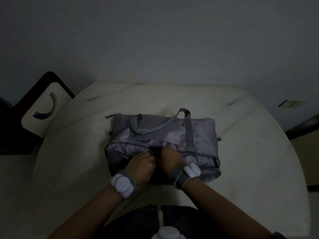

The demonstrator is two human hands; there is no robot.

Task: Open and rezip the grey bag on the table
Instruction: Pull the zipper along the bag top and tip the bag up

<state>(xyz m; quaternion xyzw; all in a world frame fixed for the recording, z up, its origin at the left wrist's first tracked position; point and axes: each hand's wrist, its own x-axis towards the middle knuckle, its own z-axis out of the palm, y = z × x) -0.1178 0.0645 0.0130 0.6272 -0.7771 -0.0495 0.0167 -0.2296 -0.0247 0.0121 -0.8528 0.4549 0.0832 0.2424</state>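
Both hands, left [140, 167] and right [170, 161], pinched bag [198, 133] fabric at the zip; best to hold cloth taut, pull slider straight.

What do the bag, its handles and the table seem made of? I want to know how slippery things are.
Bag: likely thin nylon or polyester, slightly glossy; it creases and catches light. Handles: matte woven webbing, darker grey, no sheen. Table: hard, smooth, off-white top, perhaps laminate or plastic, with dark scuffs; dim light leaves it open. Both hands, left and right, press on the fabric.
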